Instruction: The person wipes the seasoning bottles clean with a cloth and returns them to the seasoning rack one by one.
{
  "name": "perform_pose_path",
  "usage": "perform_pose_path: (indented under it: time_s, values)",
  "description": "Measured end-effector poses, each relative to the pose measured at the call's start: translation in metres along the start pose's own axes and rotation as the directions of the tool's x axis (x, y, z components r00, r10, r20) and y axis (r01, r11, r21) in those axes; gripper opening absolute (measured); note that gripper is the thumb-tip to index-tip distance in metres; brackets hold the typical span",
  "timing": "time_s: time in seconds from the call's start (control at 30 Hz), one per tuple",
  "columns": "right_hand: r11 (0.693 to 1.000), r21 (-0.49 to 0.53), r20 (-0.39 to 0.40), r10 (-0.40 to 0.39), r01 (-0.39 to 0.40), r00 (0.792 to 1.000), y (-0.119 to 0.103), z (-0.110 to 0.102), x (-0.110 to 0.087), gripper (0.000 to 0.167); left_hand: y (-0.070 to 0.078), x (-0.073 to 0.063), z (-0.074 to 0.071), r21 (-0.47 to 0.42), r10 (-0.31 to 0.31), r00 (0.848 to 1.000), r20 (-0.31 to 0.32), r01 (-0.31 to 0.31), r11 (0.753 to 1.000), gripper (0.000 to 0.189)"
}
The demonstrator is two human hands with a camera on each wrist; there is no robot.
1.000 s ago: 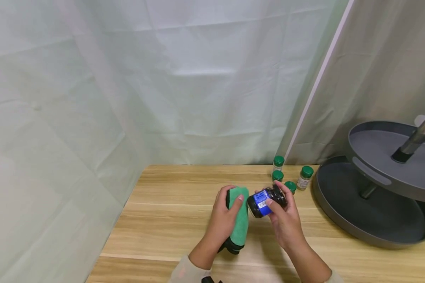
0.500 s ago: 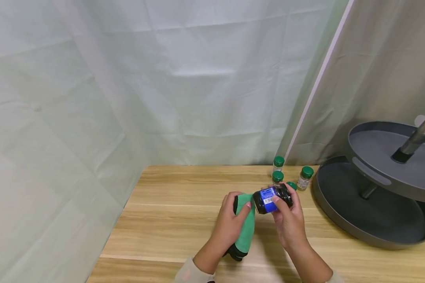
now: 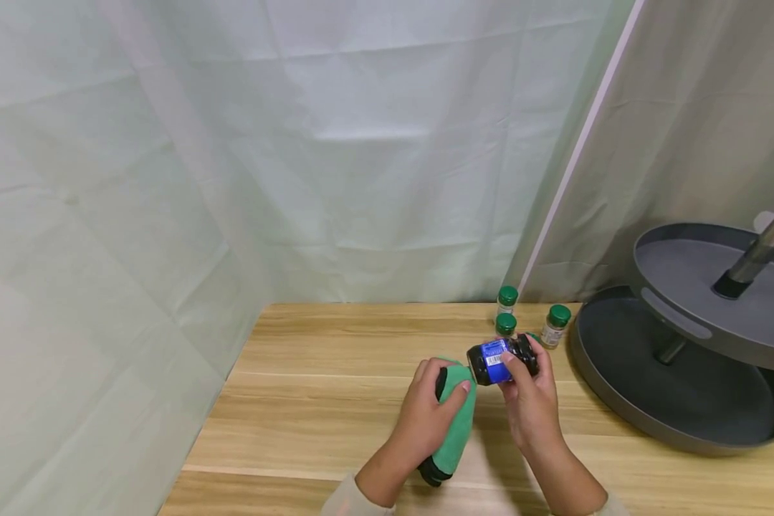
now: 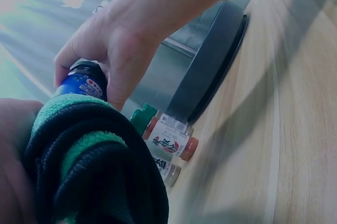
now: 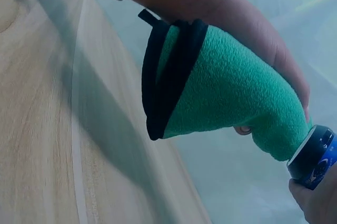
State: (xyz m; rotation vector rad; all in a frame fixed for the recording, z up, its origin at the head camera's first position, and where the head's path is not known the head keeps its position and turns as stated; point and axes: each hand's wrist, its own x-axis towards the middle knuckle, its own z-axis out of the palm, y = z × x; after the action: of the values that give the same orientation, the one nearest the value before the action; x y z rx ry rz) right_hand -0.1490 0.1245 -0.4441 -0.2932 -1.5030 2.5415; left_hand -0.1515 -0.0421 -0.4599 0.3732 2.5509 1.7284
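Observation:
A folded green towel (image 3: 456,437) with black edging is gripped in my left hand (image 3: 422,419), thumb lying across its front. My right hand (image 3: 534,405) holds a dark jar (image 3: 495,360) with a blue label, thumb on the label and fingers behind. The jar lies nearly sideways above the table, its base end pointing left at the towel. In the right wrist view, the towel's upper end (image 5: 279,134) meets the jar's base (image 5: 308,155). From the left wrist, rolled towel layers (image 4: 95,140) cover the lower part of the jar (image 4: 84,84).
Several spice bottles with green lids, among them a rear one (image 3: 507,297) and a right one (image 3: 556,326), stand at the table's back; my right hand partly hides one. A two-tier round grey rack (image 3: 677,438) fills the right side. Pale curtains (image 3: 387,179) hang behind the wooden table (image 3: 284,401).
Both hands have drifted right, the left one also slightly nearer the body. The towel has tilted more to the right, and the jar has turned closer to level.

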Motion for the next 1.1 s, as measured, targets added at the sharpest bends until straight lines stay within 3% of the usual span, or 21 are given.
perform_pose_path:
  time_s: [0.3,0.67,0.93,1.1]
  values:
    - [0.998,-0.026,-0.001,0.054,-0.054,0.999,0.002,-0.001,0.001,0.04,0.0,0.001,-0.003,-0.037,0.03,0.998,-0.047,-0.032,0.999,0.028]
    - [0.994,-0.061,0.007,0.086,-0.085,0.996,0.005,0.001,-0.004,0.038,-0.003,0.005,-0.008,-0.095,-0.013,0.992,-0.127,0.001,0.995,0.03]
    - [0.998,-0.057,0.044,0.037,-0.034,0.998,0.001,0.006,-0.009,0.036,-0.006,0.007,-0.01,-0.085,-0.056,0.992,-0.117,0.046,0.995,0.033]
    - [0.999,-0.044,0.046,0.032,-0.03,0.998,-0.004,0.006,-0.01,0.038,-0.004,0.007,-0.007,-0.088,-0.093,0.993,-0.066,0.087,0.992,0.032]
